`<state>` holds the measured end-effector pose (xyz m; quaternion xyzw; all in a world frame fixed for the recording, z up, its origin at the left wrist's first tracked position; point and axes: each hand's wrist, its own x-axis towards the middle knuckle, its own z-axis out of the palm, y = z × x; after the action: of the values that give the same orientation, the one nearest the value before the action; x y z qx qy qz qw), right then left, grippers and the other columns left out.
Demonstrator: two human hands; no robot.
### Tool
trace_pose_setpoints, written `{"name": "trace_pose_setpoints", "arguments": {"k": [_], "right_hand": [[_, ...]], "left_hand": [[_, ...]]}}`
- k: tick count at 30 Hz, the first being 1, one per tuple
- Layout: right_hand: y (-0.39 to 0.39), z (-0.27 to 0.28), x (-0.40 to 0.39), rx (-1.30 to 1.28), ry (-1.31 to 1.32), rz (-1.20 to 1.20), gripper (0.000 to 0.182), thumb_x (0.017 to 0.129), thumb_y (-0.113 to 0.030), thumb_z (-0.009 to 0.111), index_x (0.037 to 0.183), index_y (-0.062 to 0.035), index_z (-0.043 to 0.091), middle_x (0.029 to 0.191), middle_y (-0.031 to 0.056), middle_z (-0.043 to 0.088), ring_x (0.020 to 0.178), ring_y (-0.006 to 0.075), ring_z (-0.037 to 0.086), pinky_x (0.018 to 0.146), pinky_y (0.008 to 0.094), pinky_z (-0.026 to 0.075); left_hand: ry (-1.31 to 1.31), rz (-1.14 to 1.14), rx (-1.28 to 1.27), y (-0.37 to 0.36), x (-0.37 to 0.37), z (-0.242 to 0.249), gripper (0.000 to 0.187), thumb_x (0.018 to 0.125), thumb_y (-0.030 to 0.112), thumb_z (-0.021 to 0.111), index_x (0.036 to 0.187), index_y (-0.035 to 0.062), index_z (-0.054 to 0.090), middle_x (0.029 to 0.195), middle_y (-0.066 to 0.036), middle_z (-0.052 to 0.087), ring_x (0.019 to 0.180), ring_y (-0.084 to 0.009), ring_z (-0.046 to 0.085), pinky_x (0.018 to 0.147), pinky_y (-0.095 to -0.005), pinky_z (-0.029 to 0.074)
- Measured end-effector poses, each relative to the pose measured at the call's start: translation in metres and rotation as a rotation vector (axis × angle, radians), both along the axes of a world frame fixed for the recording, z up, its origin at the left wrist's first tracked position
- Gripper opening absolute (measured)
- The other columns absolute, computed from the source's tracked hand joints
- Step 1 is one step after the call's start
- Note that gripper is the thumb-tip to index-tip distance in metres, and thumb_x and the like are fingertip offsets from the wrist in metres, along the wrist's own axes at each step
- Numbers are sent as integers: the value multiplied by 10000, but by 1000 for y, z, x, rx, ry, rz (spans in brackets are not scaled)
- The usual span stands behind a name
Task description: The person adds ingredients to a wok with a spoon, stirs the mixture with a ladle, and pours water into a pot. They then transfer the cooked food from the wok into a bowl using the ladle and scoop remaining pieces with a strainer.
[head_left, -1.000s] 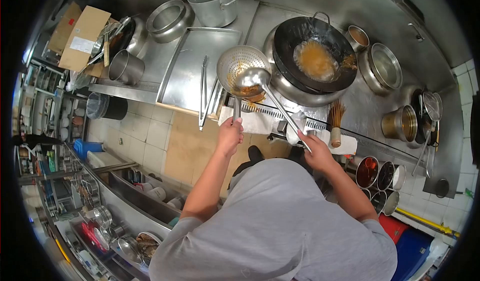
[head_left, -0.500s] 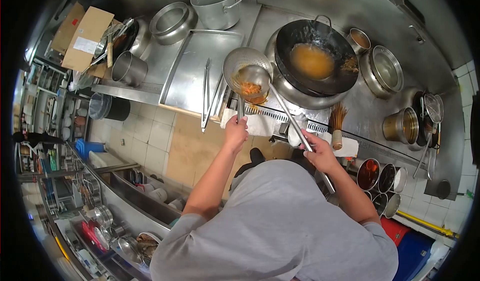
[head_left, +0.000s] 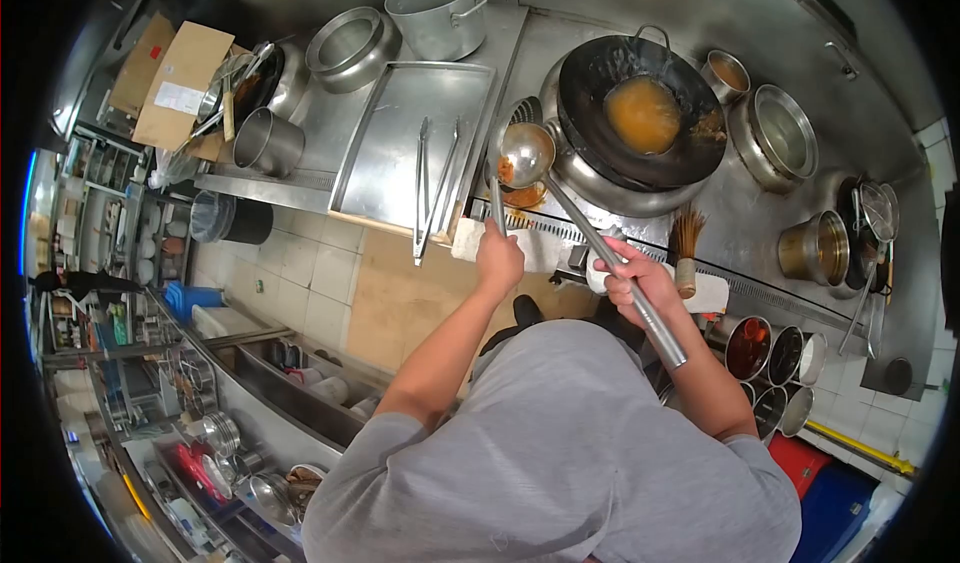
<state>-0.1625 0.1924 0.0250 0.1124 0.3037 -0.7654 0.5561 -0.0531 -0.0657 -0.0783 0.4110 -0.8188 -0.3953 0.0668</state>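
My left hand [head_left: 499, 262] is closed round the handle of a perforated strainer [head_left: 525, 111], which is steeply tilted between the tray and the wok. Gripped in my right hand [head_left: 640, 280] is a long-handled ladle [head_left: 528, 150]. Its round bowl lies over the strainer, touching or very near it, and hides much of it. Some orange food [head_left: 506, 170] shows at the strainer's lower left. To the right of both tools, a black wok [head_left: 585, 88] sits on a round burner ring with orange-brown liquid [head_left: 643, 115] in it.
Tongs [head_left: 421, 188] lie across a metal tray [head_left: 410, 113], left of the strainer. A bamboo brush [head_left: 687, 248] stands right of my right hand, beside a white cloth [head_left: 712, 293]. Pots of sauce [head_left: 748, 348] sit lower right; a steel pot [head_left: 815, 248] stands farther right.
The strainer has tipped from facing up to nearly edge-on, and the ladle bowl has turned over it. Both hands have shifted slightly right in view. The wok's liquid has shifted rightward.
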Motion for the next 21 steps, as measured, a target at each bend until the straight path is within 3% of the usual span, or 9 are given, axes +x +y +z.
{"name": "trace_pose_setpoints", "arguments": {"k": [3,6,8,9,11,12,15,18,21], "right_hand": [[19,-3,-9,-170,-176,-47,643,961,20,557,1589,-38,434,1179,216,630,639,131,537,524,260,497],[43,7,-10,-269,-246,-67,686,948,20,542,1614,-6,379,1195,217,594,638,130,517,510,254,493],[54,17,-10,-319,-287,-93,704,953,19,545,1630,-2,353,1203,221,556,627,129,513,487,259,484],[58,23,-10,-323,-284,-91,704,953,19,545,1630,-2,353,1203,221,556,627,129,513,487,259,484],[68,32,-11,-332,-239,-117,717,944,29,557,1631,-3,351,1202,223,558,627,125,510,484,258,478],[74,38,-15,-309,-217,-127,742,929,41,571,1635,-6,348,1205,221,569,629,122,512,479,259,473],[95,48,-24,-325,-139,-129,752,921,44,581,1636,-12,351,1214,224,578,630,125,513,475,256,466],[111,65,-12,-316,-69,-221,762,918,43,592,1639,-26,359,1217,230,586,625,128,518,474,251,460],[126,86,32,-244,71,-341,803,923,49,614,1663,-27,312,1211,234,592,585,115,519,485,245,490]], "left_hand": [[3,5,-119,-8,15,-11,448,956,93,682,1344,-57,516,1092,-348,706,1039,-520,683,865,-583,527],[48,8,-19,-19,28,-26,433,954,113,697,1327,-49,547,1105,-325,699,991,-506,692,885,-564,533],[180,97,252,-30,35,-59,365,981,152,697,1278,-23,580,982,-202,691,757,-367,692,702,-491,558],[184,97,248,-33,36,-55,365,981,152,697,1278,-23,580,982,-202,691,757,-367,692,702,-491,558],[178,291,875,-34,39,-40,268,1025,194,661,1205,12,585,887,-84,625,607,-196,586,531,-361,484],[210,331,976,-30,39,-28,198,1057,230,622,1128,50,579,844,-32,563,587,-107,518,473,-274,401],[195,337,1106,-34,43,-47,193,1062,255,613,1073,69,564,883,-61,606,579,-127,528,471,-291,417],[116,264,1120,-44,52,-62,263,1063,257,607,1212,40,596,967,-106,659,695,-177,617,590,-330,521],[-111,-23,267,-64,50,-87,514,1039,224,633,1483,-6,513,1139,-161,678,983,-256,676,884,-374,556]]}}
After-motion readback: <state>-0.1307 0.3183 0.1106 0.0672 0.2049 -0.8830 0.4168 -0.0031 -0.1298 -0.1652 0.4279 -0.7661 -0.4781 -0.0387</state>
